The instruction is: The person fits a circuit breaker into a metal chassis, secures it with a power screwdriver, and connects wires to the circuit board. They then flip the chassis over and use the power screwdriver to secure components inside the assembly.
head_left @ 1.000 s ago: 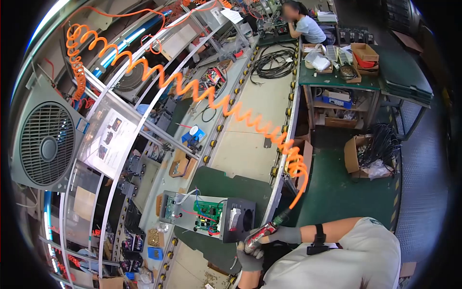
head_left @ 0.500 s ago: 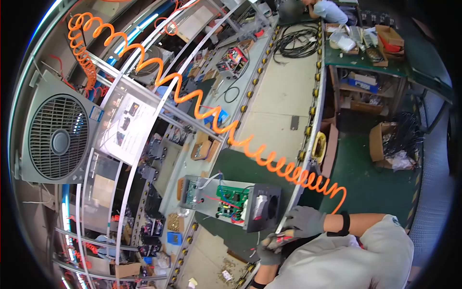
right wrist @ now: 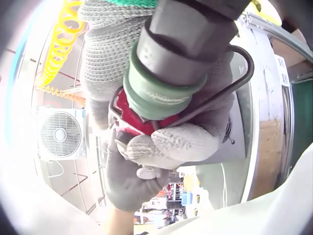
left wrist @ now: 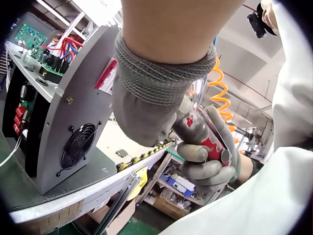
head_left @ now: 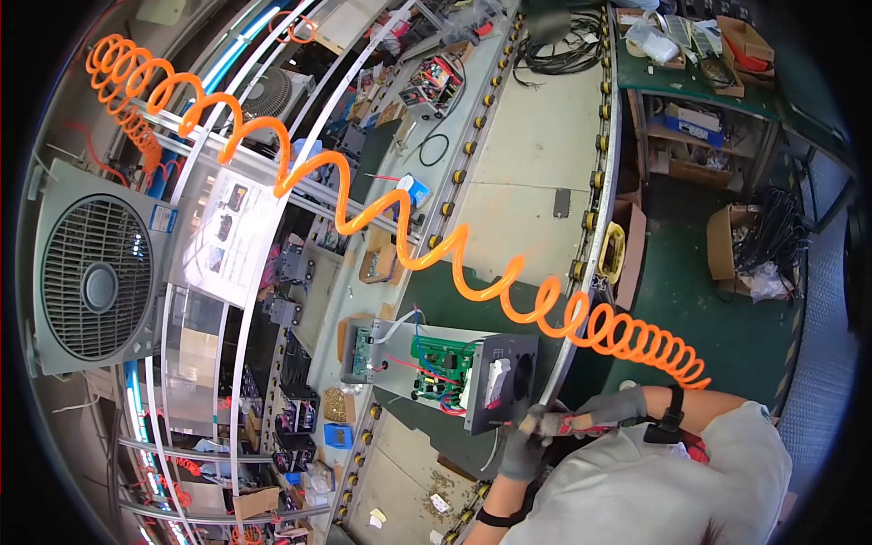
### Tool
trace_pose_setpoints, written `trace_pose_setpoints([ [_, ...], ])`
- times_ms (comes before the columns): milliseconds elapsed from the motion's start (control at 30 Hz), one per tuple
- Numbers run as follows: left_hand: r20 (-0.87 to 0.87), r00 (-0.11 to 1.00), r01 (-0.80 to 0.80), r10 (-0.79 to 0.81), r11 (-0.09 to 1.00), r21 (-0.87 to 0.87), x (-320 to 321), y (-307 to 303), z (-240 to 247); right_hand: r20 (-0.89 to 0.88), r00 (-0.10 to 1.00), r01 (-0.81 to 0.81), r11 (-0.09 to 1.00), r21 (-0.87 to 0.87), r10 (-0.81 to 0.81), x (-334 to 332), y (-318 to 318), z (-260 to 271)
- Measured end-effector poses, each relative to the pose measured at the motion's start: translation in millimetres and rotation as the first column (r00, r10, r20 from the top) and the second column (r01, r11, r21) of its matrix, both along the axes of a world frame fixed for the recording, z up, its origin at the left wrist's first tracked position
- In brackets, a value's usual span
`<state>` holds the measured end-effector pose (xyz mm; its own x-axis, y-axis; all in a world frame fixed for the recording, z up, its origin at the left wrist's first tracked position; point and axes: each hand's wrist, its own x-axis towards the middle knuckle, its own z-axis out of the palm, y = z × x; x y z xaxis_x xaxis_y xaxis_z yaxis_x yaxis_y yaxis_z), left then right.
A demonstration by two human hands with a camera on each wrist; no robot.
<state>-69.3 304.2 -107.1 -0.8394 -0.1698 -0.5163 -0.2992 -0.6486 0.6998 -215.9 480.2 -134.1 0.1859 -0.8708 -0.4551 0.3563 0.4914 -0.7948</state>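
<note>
My right hand (head_left: 618,406) wraps round a red and grey air screwdriver (head_left: 570,424), its thin bit pointing left. My left hand (head_left: 522,454) has its fingers curled at the tool's front end. In the left wrist view, the left hand (left wrist: 144,105) partly hides the screwdriver's nose, and the right hand (left wrist: 208,169) holds its body. A green collar (right wrist: 156,93) on its rear end shows in the right wrist view. Just left of the hands stands an open grey metal case (head_left: 495,350) with a green circuit board (head_left: 440,368), coloured wires and a fan (left wrist: 78,146) in its end panel.
An orange coiled hose (head_left: 341,195) stretches across the bench toward my right side. The case rests on a dark green mat (head_left: 436,295) over a roller conveyor line (head_left: 513,213). A small blue bin (head_left: 337,436), loose screws and a boxy fan (head_left: 98,272) are at the left.
The screwdriver has swung from slanted to nearly level, its hose end going right and its bit toward the case. Both hands stay together on it. The head view has shifted.
</note>
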Motion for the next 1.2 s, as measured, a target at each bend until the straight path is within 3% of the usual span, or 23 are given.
trace_pose_setpoints([
  [67, -0.017, 0.988, -0.148, 0.153, 0.977, 0.153, -2.6, 1.1, -7.9, -0.047, 0.999, 0.016, 0.999, 0.036, -0.014, -5.5, 10.1, -5.8],
  [200, -0.09, 0.966, -0.213, 0.241, 0.946, 0.245, 14.4, -22.0, -44.8, -0.115, 0.991, 0.081, 0.995, 0.055, -0.074, -14.2, 34.9, -6.1],
  [267, -0.051, 0.992, -0.113, 0.118, 0.989, 0.097, 19.7, -29.8, -60.5, -0.1, 0.987, 0.138, 0.983, 0.12, -0.126, -20.1, 48.0, 7.2],
  [300, 0.103, 0.977, -0.188, 0.187, 0.982, -0.002, 23.2, -28.3, -60.0, -0.097, 0.988, 0.135, 0.983, 0.125, -0.123, -21.7, 52.5, 8.7],
  [333, 0.109, 0.976, -0.192, 0.19, 0.981, 0.002, 24.0, -26.3, -60.6, -0.111, 0.983, 0.159, 0.977, 0.142, -0.144, -22.9, 57.8, 8.1],
  [367, 0.117, 0.984, -0.104, 0.134, 0.967, -0.233, 19.8, -22.5, -56.7, -0.123, 0.979, 0.181, 0.97, 0.159, -0.163, -22.9, 62.0, 6.7],
  [433, 0.11, 0.994, 0.082, -0.015, 0.771, -0.632, 15.4, -17.4, -50.7, -0.121, 0.975, 0.204, 0.965, 0.164, -0.185, -21.2, 67.9, 1.7],
  [467, 0.119, 0.993, 0.083, -0.01, 0.776, -0.625, 12.1, -17.9, -46.7, -0.128, 0.969, 0.233, 0.959, 0.163, -0.213, -19.5, 70.6, -1.2],
  [500, 0.128, 0.985, -0.065, 0.117, 0.934, -0.35, 7.2, -20.0, -41.8, -0.157, 0.961, 0.255, 0.952, 0.167, -0.229, -16.5, 72.6, -4.2],
  [533, 0.175, 0.957, -0.229, 0.233, 0.972, -0.045, 5.2, -20.7, -38.8, -0.151, 0.963, 0.248, 0.953, 0.175, -0.223, -14.7, 74.3, -4.2],
  [567, 0.183, 0.954, -0.234, 0.238, 0.971, -0.043, 6.4, -21.2, -40.5, -0.15, 0.96, 0.262, 0.95, 0.17, -0.238, -13.2, 75.6, -3.3],
  [667, -0.077, 0.982, -0.168, 0.175, 0.982, 0.091, 6.5, -27.3, -47.7, -0.126, 0.958, 0.275, 0.95, 0.146, -0.258, -11.2, 78.1, 2.0],
  [733, -0.02, 0.973, -0.229, 0.231, 0.971, 0.073, 5.7, -24.2, -38.3, -0.105, 0.963, 0.264, 0.95, 0.166, -0.249, -8.5, 79.2, -3.6],
  [800, 0.01, 0.962, -0.268, 0.272, 0.942, 0.2, 8.9, -26.1, -39.0, -0.12, 0.964, 0.258, 0.951, 0.173, -0.239, -9.0, 79.2, 4.2],
  [933, -0.086, 0.947, -0.284, 0.31, 0.93, 0.233, 3.3, -18.0, -33.2, -0.114, 0.967, 0.246, 0.953, 0.177, -0.229, -7.4, 79.8, 5.9],
  [1100, -0.006, 0.941, -0.338, 0.338, 0.94, -0.04, 0.4, -8.3, -31.6, -0.181, 0.965, 0.228, 0.95, 0.215, -0.191, -11.7, 80.3, 22.1],
  [1200, -0.023, 0.937, -0.35, 0.35, 0.935, -0.052, 3.2, -4.0, -32.9, -0.204, 0.954, 0.255, 0.951, 0.173, -0.219, -5.1, 85.0, 11.9],
])
